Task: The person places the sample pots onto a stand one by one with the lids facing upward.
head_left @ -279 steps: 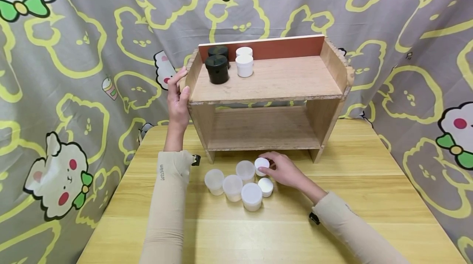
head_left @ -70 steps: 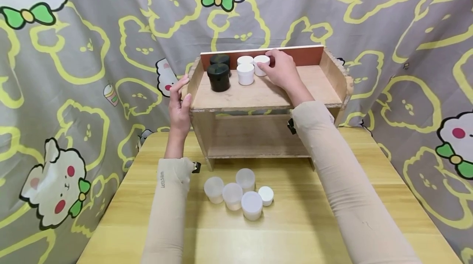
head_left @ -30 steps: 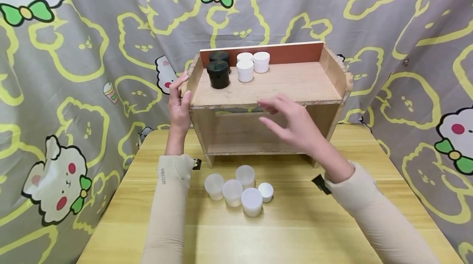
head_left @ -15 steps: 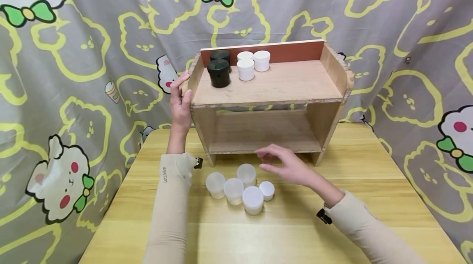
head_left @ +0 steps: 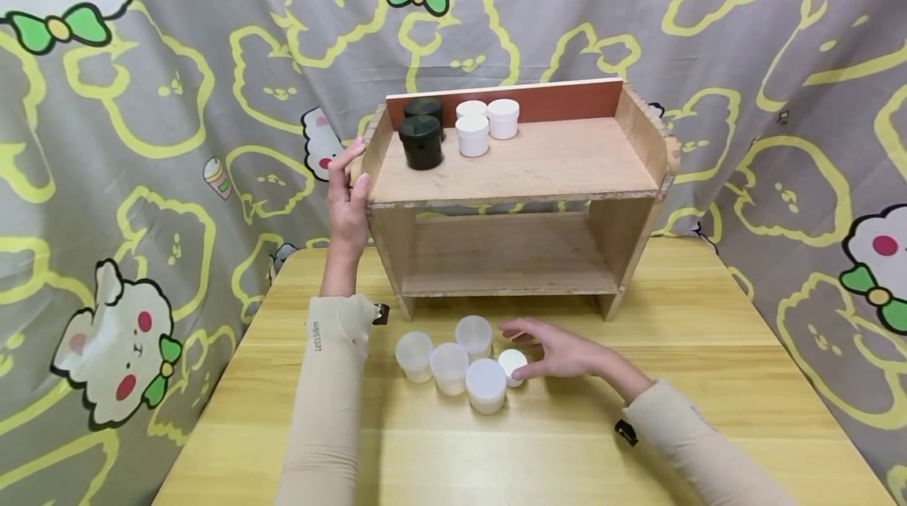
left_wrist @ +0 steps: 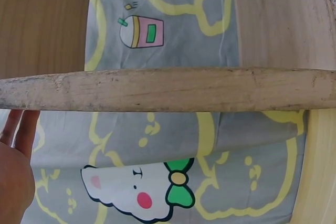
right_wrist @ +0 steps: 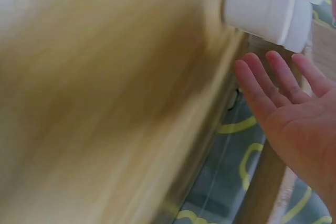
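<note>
My left hand (head_left: 347,211) grips the left side panel of a two-tier wooden shelf (head_left: 560,164), thumb towards the front edge. In the left wrist view its fingers (left_wrist: 26,132) reach behind a board edge. Over the table, my right hand (head_left: 560,352) surrounds a small white lidded jar (head_left: 512,363) with spread fingers and holds nothing; whether the thumb touches the jar I cannot tell. In the right wrist view the fingers (right_wrist: 283,74) are extended. Left of that jar stand several larger translucent lidded tubs, one nearest the front (head_left: 486,386), another farthest left (head_left: 414,355).
On the upper tier, two black jars, the front one (head_left: 421,144) hiding part of the other, stand beside several white jars, one in front (head_left: 472,136). The lower tier (head_left: 510,250) is bare wood. A patterned curtain (head_left: 234,57) hangs behind the wooden table (head_left: 708,380).
A white jar went from the table to the upper tier, beside the other white ones. My right hand let it go and came back down to the remaining small white jar. The left hand stayed put.
</note>
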`<action>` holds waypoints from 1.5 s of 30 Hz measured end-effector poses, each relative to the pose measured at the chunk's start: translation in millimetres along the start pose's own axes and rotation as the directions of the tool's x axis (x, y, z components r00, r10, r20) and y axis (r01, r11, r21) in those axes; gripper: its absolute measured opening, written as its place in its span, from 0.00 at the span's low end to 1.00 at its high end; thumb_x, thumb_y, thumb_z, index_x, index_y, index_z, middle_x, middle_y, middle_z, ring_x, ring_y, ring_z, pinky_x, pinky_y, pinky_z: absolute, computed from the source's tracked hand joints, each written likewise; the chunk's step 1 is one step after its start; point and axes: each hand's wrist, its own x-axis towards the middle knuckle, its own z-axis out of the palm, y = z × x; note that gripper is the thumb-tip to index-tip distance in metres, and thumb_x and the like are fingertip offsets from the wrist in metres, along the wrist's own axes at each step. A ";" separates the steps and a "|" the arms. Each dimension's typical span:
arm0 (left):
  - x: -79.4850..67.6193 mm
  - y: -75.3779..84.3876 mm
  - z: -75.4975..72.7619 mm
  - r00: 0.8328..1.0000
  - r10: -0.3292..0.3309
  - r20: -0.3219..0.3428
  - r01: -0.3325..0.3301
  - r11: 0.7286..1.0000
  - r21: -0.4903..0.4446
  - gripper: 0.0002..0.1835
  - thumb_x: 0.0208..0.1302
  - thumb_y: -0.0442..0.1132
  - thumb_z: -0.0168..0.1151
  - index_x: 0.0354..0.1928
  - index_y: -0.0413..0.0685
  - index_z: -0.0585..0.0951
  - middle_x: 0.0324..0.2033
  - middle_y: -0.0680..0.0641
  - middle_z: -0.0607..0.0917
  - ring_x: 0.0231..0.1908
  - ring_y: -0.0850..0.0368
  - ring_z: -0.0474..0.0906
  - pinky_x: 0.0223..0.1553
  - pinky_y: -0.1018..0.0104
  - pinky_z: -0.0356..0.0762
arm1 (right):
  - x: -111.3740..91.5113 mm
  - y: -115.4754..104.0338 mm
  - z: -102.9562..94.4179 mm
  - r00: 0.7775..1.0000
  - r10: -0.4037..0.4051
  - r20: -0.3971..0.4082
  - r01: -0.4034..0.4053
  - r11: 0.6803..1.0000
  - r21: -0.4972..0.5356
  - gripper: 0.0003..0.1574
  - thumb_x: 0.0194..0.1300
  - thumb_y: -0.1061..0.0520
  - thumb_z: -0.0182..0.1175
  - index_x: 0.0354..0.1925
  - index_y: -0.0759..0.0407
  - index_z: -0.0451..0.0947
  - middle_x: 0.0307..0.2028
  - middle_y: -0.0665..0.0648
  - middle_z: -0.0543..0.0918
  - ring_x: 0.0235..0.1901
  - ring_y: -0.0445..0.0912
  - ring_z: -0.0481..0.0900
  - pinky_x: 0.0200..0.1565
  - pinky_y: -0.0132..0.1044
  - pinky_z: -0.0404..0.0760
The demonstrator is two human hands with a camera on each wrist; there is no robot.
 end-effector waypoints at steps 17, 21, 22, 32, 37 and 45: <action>-2.8 1.8 1.4 0.999 -0.038 -0.005 0.038 0.999 0.026 0.24 0.70 0.39 0.50 0.66 0.41 0.70 0.73 0.41 0.72 0.74 0.52 0.67 0.73 0.60 0.64 | 8.5 8.7 11.1 1.000 -0.004 0.028 0.010 0.982 -0.189 0.33 0.53 0.60 0.79 0.57 0.57 0.81 0.48 0.48 0.84 0.44 0.40 0.76 0.48 0.34 0.76; -2.7 2.0 2.6 0.999 -0.043 -0.008 0.044 0.998 0.035 0.24 0.70 0.37 0.49 0.66 0.39 0.69 0.73 0.39 0.71 0.74 0.51 0.66 0.74 0.59 0.63 | 7.8 10.7 11.0 1.000 -0.008 0.021 0.011 0.986 -0.165 0.28 0.54 0.60 0.78 0.54 0.55 0.82 0.45 0.47 0.84 0.42 0.39 0.76 0.47 0.33 0.77; -2.6 2.2 2.5 0.999 -0.041 -0.008 0.041 0.999 0.035 0.24 0.70 0.37 0.49 0.66 0.39 0.69 0.73 0.39 0.71 0.74 0.51 0.66 0.74 0.59 0.63 | 7.5 11.3 10.7 1.000 -0.003 0.015 0.006 0.986 -0.169 0.28 0.55 0.59 0.78 0.54 0.54 0.82 0.46 0.46 0.84 0.43 0.39 0.77 0.48 0.33 0.78; -3.4 2.7 0.1 1.000 -0.024 0.010 0.024 0.999 0.022 0.24 0.70 0.41 0.51 0.66 0.45 0.70 0.74 0.45 0.72 0.74 0.53 0.67 0.73 0.57 0.64 | 8.1 14.7 2.0 0.999 -0.008 -0.046 0.001 0.987 -0.162 0.26 0.60 0.53 0.76 0.56 0.54 0.81 0.47 0.48 0.84 0.47 0.41 0.81 0.51 0.36 0.83; -2.6 3.6 0.8 1.000 -0.019 0.012 0.018 1.000 0.016 0.24 0.70 0.41 0.51 0.66 0.44 0.70 0.74 0.45 0.72 0.74 0.52 0.67 0.73 0.57 0.64 | 6.6 8.9 -4.4 0.995 -0.021 -0.099 0.005 0.987 -0.162 0.28 0.59 0.52 0.76 0.56 0.54 0.81 0.46 0.49 0.84 0.46 0.42 0.81 0.49 0.33 0.83; -0.8 3.3 1.1 1.000 -0.003 0.006 0.003 1.000 0.011 0.24 0.69 0.41 0.51 0.66 0.44 0.71 0.73 0.44 0.73 0.73 0.53 0.68 0.72 0.59 0.64 | 6.2 -1.9 -12.2 0.985 -0.065 -0.162 0.042 0.990 -0.137 0.30 0.57 0.52 0.78 0.57 0.52 0.82 0.47 0.49 0.84 0.46 0.43 0.82 0.50 0.37 0.85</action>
